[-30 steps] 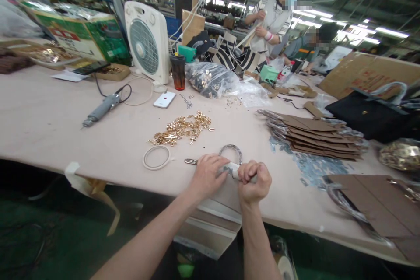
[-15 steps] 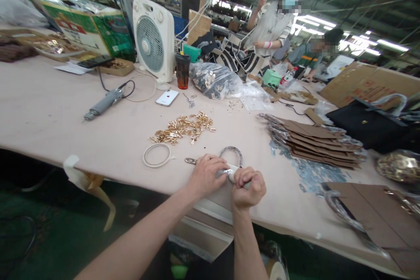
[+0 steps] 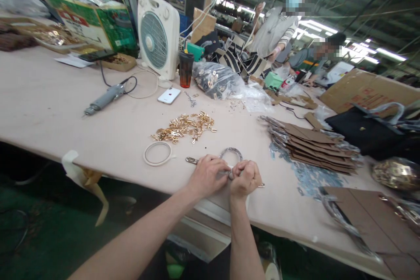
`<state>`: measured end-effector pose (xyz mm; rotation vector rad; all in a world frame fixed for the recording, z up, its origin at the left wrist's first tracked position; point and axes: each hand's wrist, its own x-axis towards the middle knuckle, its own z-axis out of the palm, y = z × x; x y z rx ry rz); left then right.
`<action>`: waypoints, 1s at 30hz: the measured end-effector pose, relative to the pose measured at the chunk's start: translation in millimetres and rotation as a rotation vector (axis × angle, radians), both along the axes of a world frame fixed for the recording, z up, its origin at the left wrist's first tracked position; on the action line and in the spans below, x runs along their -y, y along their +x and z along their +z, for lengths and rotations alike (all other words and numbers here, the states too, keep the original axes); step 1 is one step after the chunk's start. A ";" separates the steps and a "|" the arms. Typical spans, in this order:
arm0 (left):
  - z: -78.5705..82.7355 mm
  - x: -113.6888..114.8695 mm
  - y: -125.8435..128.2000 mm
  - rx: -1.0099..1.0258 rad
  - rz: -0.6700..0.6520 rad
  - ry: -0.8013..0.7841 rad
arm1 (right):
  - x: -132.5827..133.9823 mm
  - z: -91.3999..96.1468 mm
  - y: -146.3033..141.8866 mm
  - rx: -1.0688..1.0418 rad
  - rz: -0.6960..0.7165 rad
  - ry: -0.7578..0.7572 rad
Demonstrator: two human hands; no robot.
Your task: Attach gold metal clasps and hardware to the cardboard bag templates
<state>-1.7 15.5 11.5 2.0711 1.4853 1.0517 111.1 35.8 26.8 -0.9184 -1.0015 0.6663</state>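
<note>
My left hand [image 3: 210, 176] is closed over a pale bag piece at the table's front edge, its fingers bent and thumb near my right hand. Pressed in close beside it, my right hand [image 3: 244, 178] is a fist; what it grips is hidden. A wrapped, curved handle [image 3: 231, 153] stands up behind both hands. One gold metal fitting [image 3: 191, 160] pokes out left of my left hand, and a second small metal fitting [image 3: 261, 185] shows right of my fist. Below the table edge, pale panels [image 3: 210, 223] hang in front of me.
Loose gold hardware [image 3: 185, 127] and a tape roll [image 3: 157, 154] lie behind and left of my hands. Farther left is a grey electric screwdriver [image 3: 105, 98]. Stacked brown panels [image 3: 321, 146] are at right. A phone [image 3: 169, 95] and a fan [image 3: 157, 37] stand farther back, near co-workers.
My right fist has shifted slightly left, and the metal fitting beside it now shows. My left hand stays almost in place. A co-worker across the table has moved their arms.
</note>
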 end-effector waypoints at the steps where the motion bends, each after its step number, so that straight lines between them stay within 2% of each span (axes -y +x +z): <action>1: 0.3 0.3 0.1 -0.004 -0.002 0.003 | -2.4 1.0 0.0 0.029 -0.002 -0.036; 5: 0.0 2.1 -1.6 -0.032 -0.023 0.028 | -6.8 2.9 5.0 0.033 0.019 -0.088; 10: -2.3 2.4 -6.6 -0.010 -0.028 0.042 | -13.3 15.1 25.1 -0.253 0.101 -0.041; 13: -3.8 1.1 -8.1 0.020 -0.045 0.045 | -24.3 22.6 30.5 -0.315 0.111 -0.085; 17: -5.7 0.0 -7.7 0.042 -0.035 0.042 | -39.1 21.0 22.9 -0.296 0.148 -0.212; 22: -3.6 1.0 -5.8 0.013 -0.022 0.045 | -46.1 15.2 16.6 -0.287 0.155 -0.275; 26: -0.5 1.3 -4.7 0.005 -0.009 0.028 | -40.4 13.8 15.0 -0.216 0.179 -0.255; 30: 0.5 0.5 -4.2 0.016 -0.009 0.019 | -26.6 7.8 11.8 -0.004 0.169 -0.175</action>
